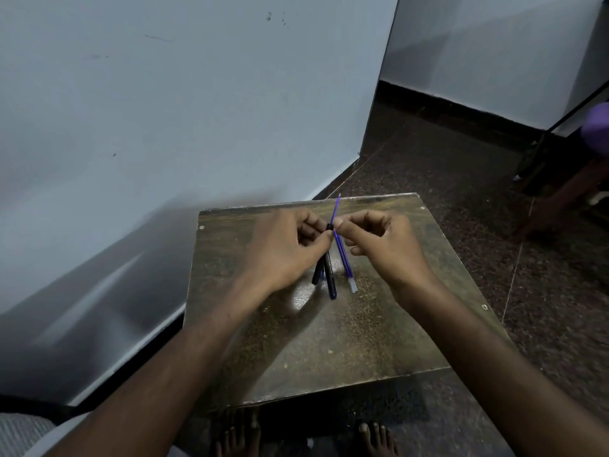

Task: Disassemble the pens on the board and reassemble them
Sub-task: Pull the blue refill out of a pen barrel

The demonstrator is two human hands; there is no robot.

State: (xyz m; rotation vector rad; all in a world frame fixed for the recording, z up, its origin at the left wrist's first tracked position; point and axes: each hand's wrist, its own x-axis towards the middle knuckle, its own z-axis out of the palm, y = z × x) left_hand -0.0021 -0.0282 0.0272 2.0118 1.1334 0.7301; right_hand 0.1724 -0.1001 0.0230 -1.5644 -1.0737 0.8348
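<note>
the table, a dark worn board top set on the floor by the pale wall, carries nothing loose that can be made out; the pen parts are all up in the hands above its far half. the left hand is curled nearly closed, thumb and fingers pinched on the upper end of a dark pen barrel that slants down toward the table, with a second dark piece hanging beside it, possibly a cap or another barrel, too blurred to say. the right hand is closed in a fingertip pinch on a thin blue refill, whose fine end sticks up past the fingers and whose pale end points down near the table. judging from this, the risk is the refill: it is slender and held at one point, so a sideways push while feeding it to or from the barrel could bend it or let it slip and roll off the table edge. the second dark piece looks loosely held and could drop. the only container here is the barrel itself, and whether anything sits inside it cannot be told.
</note>
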